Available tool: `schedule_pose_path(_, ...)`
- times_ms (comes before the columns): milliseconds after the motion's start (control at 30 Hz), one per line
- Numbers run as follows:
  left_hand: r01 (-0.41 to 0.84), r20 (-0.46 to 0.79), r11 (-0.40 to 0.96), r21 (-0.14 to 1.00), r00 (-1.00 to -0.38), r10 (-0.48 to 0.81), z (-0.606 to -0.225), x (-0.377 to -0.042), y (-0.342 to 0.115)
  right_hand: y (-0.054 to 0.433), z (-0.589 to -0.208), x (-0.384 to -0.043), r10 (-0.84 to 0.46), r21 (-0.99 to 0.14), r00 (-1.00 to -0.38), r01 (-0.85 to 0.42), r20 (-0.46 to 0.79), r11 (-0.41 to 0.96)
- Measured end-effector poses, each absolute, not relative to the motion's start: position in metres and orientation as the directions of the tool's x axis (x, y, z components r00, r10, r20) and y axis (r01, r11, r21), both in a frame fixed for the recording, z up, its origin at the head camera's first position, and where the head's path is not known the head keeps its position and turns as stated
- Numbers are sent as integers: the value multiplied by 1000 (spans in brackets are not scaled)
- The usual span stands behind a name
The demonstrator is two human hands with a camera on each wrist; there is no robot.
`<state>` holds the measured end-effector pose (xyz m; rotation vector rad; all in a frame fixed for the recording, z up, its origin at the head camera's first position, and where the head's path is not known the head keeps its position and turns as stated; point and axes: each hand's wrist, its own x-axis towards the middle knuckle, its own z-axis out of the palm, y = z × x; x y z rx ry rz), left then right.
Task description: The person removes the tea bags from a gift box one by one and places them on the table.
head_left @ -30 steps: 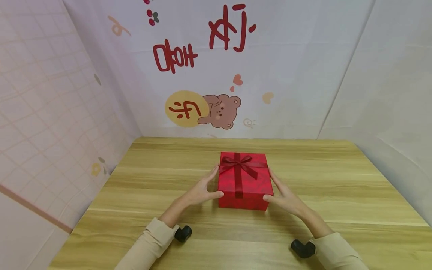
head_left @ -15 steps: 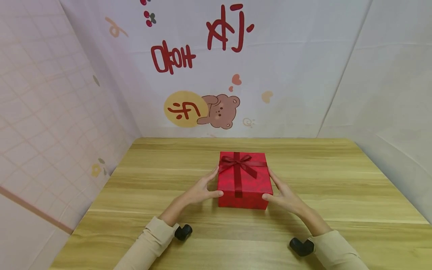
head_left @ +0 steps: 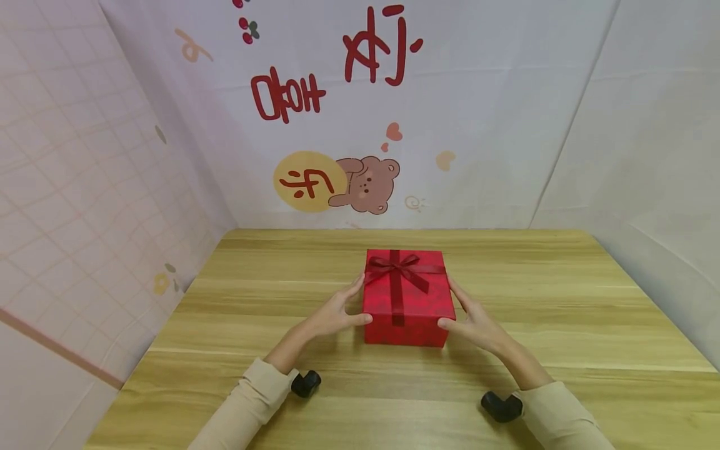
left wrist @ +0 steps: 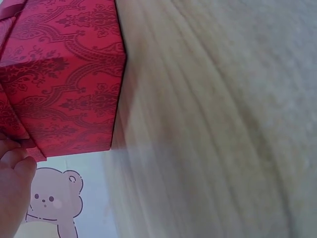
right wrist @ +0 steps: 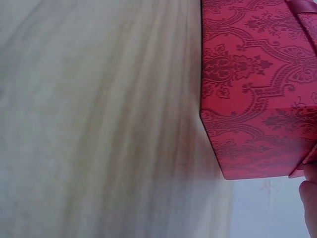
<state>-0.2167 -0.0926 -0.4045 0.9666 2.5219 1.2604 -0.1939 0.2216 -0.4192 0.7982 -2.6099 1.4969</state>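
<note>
A red ribbon-tied gift box is held between the left hand and right hand, thumbs and fingers gripping around its near corners, where uneven pressure might let it tilt or slip.

Red patterned box, closed, upright, dark-red bow on top.

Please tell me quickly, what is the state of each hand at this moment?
Left hand: holding the red box at its left side.
Right hand: holding the same box at its right side.
</note>
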Motion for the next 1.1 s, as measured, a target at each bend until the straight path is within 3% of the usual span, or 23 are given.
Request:
schedule_pose_path(767,465,146,460,756,-805,575,-378,-217,-98,214,-397,-197,-409,-797,-869,-446,278,407)
schedule_pose_path(1100,499,188,440,747,-793,580,-369,-217,-114,200,-381,-196,-390,-747,-888,-429,245,508)
